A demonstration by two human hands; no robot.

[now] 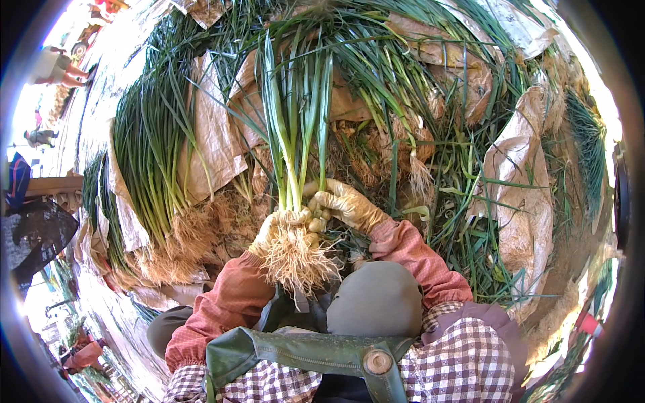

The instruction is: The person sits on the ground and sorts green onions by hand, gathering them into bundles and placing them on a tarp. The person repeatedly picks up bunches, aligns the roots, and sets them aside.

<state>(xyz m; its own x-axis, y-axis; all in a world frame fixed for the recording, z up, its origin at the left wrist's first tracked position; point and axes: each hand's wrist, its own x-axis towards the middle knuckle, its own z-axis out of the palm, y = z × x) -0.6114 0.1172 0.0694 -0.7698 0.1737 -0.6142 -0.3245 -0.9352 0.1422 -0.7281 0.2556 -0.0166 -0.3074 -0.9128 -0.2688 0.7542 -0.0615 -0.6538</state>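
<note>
Upright in front of me stands a bunch of green garlic [290,134], with long flat leaves, pale stems and a shaggy mass of roots [301,258] hanging below. My left hand [265,234], in a yellowish glove, is closed around the bunch's base just above the roots; the roots and stems hide part of it. My right hand [351,205], gloved alike, has its fingers curled against the stems from the right side. Pale rounded shapes between the hands may be bulbs or glove fingertips; I cannot tell.
Another pile of green garlic [151,154] lies at the left, roots toward me. Beige woven sacking [213,127] lies under and between the plants, with more sacking [521,181] at the right. Loose leaves [463,228] litter the ground. My knee [376,299] rises below the hands.
</note>
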